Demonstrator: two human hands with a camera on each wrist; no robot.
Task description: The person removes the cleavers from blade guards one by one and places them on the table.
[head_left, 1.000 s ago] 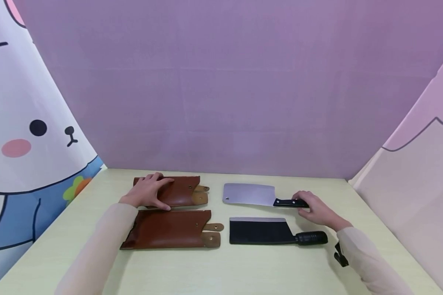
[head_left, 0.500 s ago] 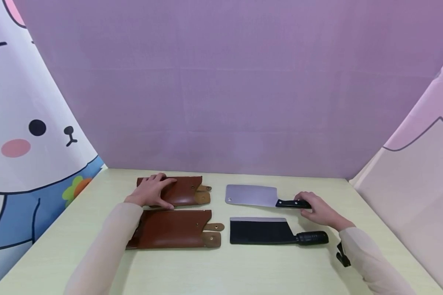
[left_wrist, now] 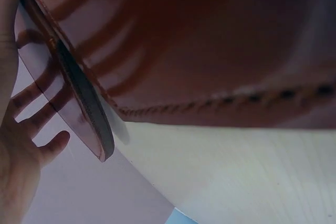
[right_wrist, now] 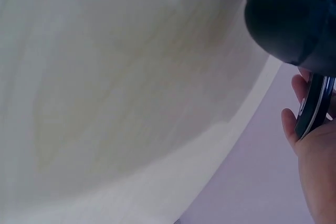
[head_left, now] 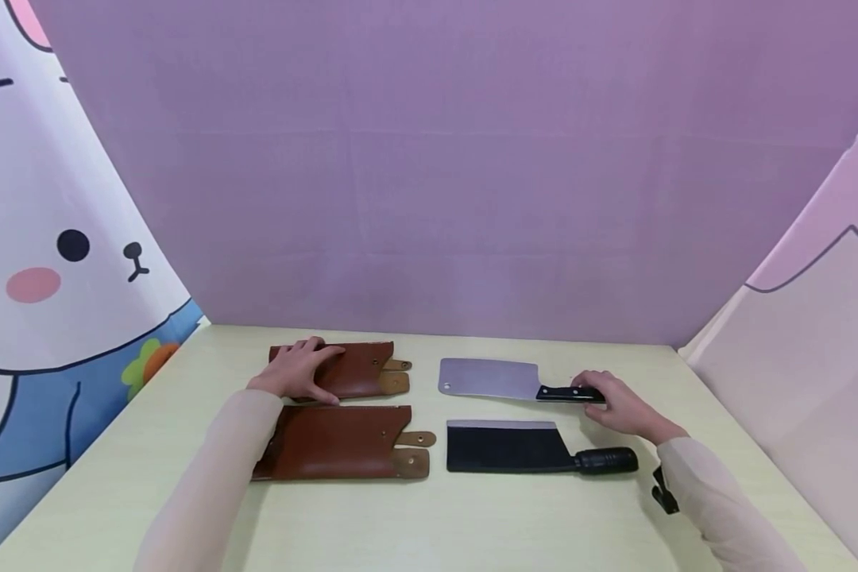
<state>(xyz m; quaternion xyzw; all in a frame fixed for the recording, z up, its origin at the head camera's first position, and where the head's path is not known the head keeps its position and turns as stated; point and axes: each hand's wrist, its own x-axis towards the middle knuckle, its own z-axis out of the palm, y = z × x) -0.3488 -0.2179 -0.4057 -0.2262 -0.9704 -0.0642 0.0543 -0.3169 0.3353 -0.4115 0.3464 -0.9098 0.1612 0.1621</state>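
Note:
On the table's far left lies a brown leather knife sheath (head_left: pixel 357 369), its snap straps facing right. My left hand (head_left: pixel 295 371) grips it from above across its width, thumb at the near edge and fingers at the far edge. In the left wrist view, that sheath (left_wrist: pixel 86 114) looks tilted between thumb and fingers. At the far right, my right hand (head_left: pixel 615 403) holds the black riveted handle (head_left: pixel 561 394) of a silver cleaver (head_left: pixel 488 378), whose blade points left at the sheath. The right wrist view shows the fingers around this handle (right_wrist: pixel 313 106).
Nearer lies a second, larger brown sheath (head_left: pixel 339 442), partly behind the left sleeve. A black-bladed cleaver (head_left: pixel 508 447) lies right of it, its handle end (right_wrist: pixel 294 19) close to the right wrist camera. A purple backdrop (head_left: pixel 429 167) rises behind the pale table (head_left: pixel 429 524).
The far sheath has slid slightly right with my left hand. The silver cleaver has also shifted a little right with my right hand.

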